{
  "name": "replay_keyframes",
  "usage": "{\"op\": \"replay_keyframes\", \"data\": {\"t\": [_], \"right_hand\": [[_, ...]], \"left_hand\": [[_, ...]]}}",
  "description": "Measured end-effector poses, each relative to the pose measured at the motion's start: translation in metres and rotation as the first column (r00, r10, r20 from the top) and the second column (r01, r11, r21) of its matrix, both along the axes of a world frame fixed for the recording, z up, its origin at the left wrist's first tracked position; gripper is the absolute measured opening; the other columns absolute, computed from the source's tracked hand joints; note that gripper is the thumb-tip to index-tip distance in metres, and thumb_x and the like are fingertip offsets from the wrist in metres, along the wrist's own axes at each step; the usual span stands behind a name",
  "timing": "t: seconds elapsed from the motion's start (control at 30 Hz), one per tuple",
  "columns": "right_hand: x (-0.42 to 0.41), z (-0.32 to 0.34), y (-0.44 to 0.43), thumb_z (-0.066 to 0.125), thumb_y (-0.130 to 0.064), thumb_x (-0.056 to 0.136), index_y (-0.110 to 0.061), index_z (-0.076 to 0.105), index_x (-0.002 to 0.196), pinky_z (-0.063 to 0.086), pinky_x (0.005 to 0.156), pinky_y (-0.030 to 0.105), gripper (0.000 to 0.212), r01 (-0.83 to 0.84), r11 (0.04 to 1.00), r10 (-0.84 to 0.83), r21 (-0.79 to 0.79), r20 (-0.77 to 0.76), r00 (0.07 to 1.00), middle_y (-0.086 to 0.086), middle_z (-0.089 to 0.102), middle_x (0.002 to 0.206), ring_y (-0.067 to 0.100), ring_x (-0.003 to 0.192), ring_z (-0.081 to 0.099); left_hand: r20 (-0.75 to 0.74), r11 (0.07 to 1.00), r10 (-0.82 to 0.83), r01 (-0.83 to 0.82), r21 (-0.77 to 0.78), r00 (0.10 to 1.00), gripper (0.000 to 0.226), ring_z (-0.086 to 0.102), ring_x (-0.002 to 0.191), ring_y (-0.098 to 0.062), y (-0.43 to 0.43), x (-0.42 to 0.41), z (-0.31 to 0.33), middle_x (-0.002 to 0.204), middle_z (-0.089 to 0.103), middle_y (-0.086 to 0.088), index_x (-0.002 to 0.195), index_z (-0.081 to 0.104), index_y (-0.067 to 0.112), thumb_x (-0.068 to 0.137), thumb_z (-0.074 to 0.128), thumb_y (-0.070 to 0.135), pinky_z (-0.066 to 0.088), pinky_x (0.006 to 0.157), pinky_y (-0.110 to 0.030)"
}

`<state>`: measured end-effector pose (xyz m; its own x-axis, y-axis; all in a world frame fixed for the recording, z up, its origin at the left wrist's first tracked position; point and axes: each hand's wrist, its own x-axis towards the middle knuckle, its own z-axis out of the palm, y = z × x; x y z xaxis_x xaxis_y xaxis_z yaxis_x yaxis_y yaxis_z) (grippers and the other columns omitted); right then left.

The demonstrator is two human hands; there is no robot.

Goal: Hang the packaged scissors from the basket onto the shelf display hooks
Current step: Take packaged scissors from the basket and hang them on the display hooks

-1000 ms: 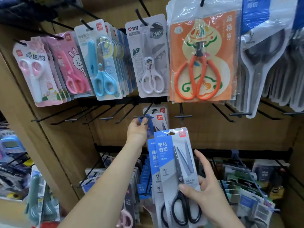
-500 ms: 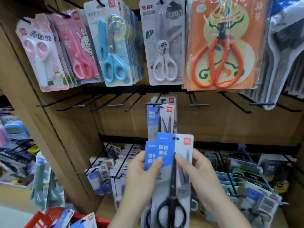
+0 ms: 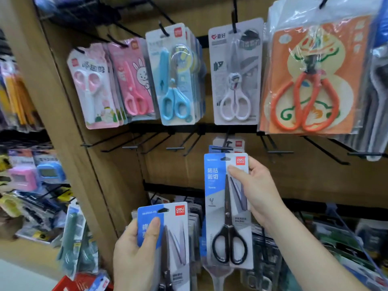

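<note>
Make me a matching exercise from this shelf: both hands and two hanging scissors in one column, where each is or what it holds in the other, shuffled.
1 left hand
2 right hand
3 white-handled scissors
4 orange-handled scissors

A hangs above the raised pack
B grips the lower pack
C hangs at the upper right
D grips the raised pack

Pairs: 1-B, 2-D, 3-A, 4-C

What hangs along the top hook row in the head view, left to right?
Top row: pale pink scissors pack → pink rabbit scissors pack → blue scissors pack → white scissors pack → orange scissors pack.
</note>
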<state>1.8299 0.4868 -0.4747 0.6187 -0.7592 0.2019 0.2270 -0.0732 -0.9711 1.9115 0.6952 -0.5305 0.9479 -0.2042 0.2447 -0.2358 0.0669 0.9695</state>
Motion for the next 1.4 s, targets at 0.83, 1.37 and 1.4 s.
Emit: {"op": "replay_keyframes", "data": {"t": [0.83, 1.37, 1.4], "right_hand": [[-0.025, -0.037, 0.001, 0.057, -0.036, 0.097, -0.032, 0.054, 0.118, 0.050, 0.066, 0.020, 0.022, 0.065, 0.997, -0.070, -0.031, -0.171, 0.983, -0.006, 0.065, 0.111, 0.006, 0.093, 0.065], [-0.008, -0.048, -0.011, 0.062, -0.022, 0.096, -0.002, 0.064, 0.071, 0.045, 0.059, 0.033, 0.032, 0.117, 0.982, -0.125, -0.146, -0.049, 0.991, 0.010, 0.065, 0.063, 0.015, 0.059, 0.053], [-0.007, -0.048, -0.014, 0.062, -0.023, 0.096, -0.003, 0.067, 0.073, 0.051, 0.062, 0.037, 0.031, 0.115, 0.982, -0.124, -0.148, -0.056, 0.991, 0.011, 0.070, 0.068, 0.020, 0.062, 0.060]], "left_hand": [[0.044, 0.912, -0.411, 0.409, 0.038, 0.911, 0.020, 0.069, 0.101, -0.029, -0.112, 0.007, 0.042, 0.098, 0.077, -0.002, 0.099, 0.074, 0.021, 0.101, 0.054, 0.022, 0.053, 0.094, -0.047], [-0.025, 0.931, -0.361, 0.362, 0.054, 0.932, 0.029, 0.071, 0.079, -0.010, -0.111, -0.004, 0.037, 0.087, 0.075, 0.002, 0.116, 0.049, 0.039, 0.097, 0.060, 0.020, 0.057, 0.072, -0.028], [-0.037, 0.924, -0.378, 0.379, 0.057, 0.925, 0.040, 0.072, 0.079, -0.012, -0.105, -0.006, 0.029, 0.088, 0.075, 0.001, 0.117, 0.045, 0.043, 0.095, 0.062, 0.014, 0.057, 0.070, -0.028]]}}
